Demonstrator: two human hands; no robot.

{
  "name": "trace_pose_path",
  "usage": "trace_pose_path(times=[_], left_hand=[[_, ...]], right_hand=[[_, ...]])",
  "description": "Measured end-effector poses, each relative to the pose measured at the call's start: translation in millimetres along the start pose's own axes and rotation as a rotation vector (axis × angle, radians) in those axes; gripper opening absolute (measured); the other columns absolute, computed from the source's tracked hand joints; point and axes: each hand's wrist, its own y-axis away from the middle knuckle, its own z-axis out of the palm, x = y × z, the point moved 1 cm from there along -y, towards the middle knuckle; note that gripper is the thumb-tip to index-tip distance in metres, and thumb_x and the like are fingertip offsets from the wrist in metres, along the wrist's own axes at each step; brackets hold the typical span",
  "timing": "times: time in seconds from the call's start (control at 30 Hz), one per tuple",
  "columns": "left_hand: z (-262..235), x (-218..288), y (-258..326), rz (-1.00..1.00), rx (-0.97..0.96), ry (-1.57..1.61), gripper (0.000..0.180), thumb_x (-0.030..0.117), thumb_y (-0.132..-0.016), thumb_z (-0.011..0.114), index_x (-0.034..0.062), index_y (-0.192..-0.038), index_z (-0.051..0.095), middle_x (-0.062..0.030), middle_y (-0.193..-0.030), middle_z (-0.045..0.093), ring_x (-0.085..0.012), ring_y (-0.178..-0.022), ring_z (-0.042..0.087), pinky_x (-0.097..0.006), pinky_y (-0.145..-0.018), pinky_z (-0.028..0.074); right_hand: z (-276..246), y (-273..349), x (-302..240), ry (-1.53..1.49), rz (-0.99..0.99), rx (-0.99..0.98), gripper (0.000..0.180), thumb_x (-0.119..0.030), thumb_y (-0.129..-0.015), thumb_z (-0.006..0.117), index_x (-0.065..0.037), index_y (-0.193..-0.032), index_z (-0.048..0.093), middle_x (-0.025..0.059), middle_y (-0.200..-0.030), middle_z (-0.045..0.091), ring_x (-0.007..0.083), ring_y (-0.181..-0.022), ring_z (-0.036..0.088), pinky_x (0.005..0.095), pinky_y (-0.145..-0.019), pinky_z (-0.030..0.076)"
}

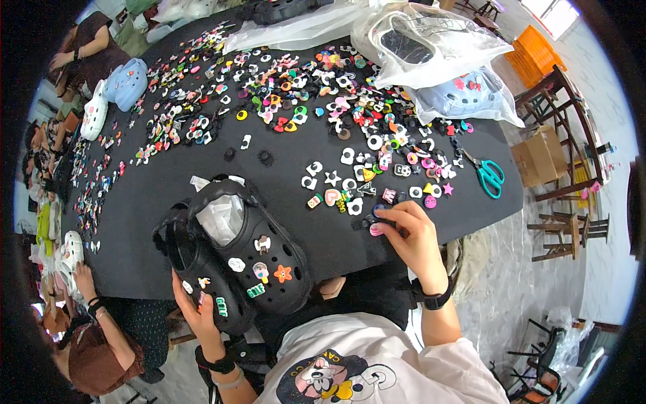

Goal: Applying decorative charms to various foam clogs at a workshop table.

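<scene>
Two black foam clogs stand side by side before me, toes toward me. The right one carries several shoe charms, among them an orange starfish charm, and white paper is stuffed in its opening. My left hand grips the toe of the left clog, thumb on top, fingers along its outer side. At the table's near edge, my right hand has its thumb and forefinger bent together over small charms. A pink striped charm shows at its thumb tip; a dark blue one sits by the forefinger.
Loose charms cover much of the black table. Teal-handled scissors lie at the right. Bagged light blue clogs stand at the back right. Other people work at left, one hand on a white clog.
</scene>
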Motion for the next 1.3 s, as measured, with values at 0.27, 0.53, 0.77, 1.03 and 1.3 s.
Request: trace_pose_path(times=[0.27, 0.53, 0.77, 1.03, 1.3], left_hand=[[3.9, 6.9, -0.7, -0.011, -0.015, 0.007, 0.07, 0.02, -0.091, 0.057, -0.0018, -0.151, 0.027, -0.0164, -0.154, 0.031, -0.0283, -0.139, 0.033, -0.04, -0.115, 0.021], [-2.0, -3.7, -0.2, 0.031, -0.022, -0.042, 0.071, 0.029, -0.093, 0.057, -0.0016, -0.151, 0.028, -0.0176, -0.151, 0.033, -0.0291, -0.137, 0.035, -0.041, -0.114, 0.023], [1.0, 0.0, 1.0, -0.027, -0.009, 0.021, 0.071, 0.022, -0.092, 0.057, -0.0016, -0.151, 0.025, -0.0167, -0.153, 0.031, -0.0284, -0.138, 0.034, -0.039, -0.115, 0.022], [2.9, 6.2, 1.1, -0.009, -0.002, 0.022, 0.069, 0.02, -0.092, 0.055, -0.0016, -0.151, 0.026, -0.016, -0.153, 0.031, -0.0275, -0.137, 0.035, -0.039, -0.114, 0.024], [1.6, 5.4, 0.2, -0.009, -0.016, -0.012, 0.069, 0.019, -0.092, 0.056, -0.0016, -0.151, 0.026, -0.0161, -0.154, 0.03, -0.0278, -0.138, 0.034, -0.039, -0.115, 0.023]], right_hand=[[28.1, -30.2, -8.2, 0.403, -0.206, 0.108, 0.02, -0.021, -0.072, 0.079, -0.012, -0.087, 0.068, 0.003, -0.079, 0.062, 0.024, -0.078, 0.061, 0.0359, -0.068, 0.05], [42.7, -5.3, -13.2, 0.272, -0.327, 0.04, 0.016, -0.019, -0.072, 0.078, -0.013, -0.081, 0.066, 0.0011, -0.081, 0.063, 0.0214, -0.079, 0.06, 0.0354, -0.069, 0.048], [-6.0, -1.4, 14.1, 0.288, -0.242, 0.233, 0.012, -0.014, -0.077, 0.076, -0.01, -0.088, 0.073, 0.0037, -0.093, 0.07, 0.0245, -0.084, 0.063, 0.0374, -0.076, 0.05], [-56.1, -26.6, 55.0, 0.46, -0.11, 0.228, 0.022, -0.013, -0.074, 0.077, -0.009, -0.095, 0.075, 0.0066, -0.088, 0.065, 0.0267, -0.086, 0.06, 0.0384, -0.077, 0.05], [-39.3, -31.7, 50.8, 0.457, -0.138, 0.149, 0.023, -0.015, -0.069, 0.081, -0.011, -0.091, 0.074, 0.0055, -0.088, 0.061, 0.0254, -0.086, 0.059, 0.037, -0.077, 0.05]])
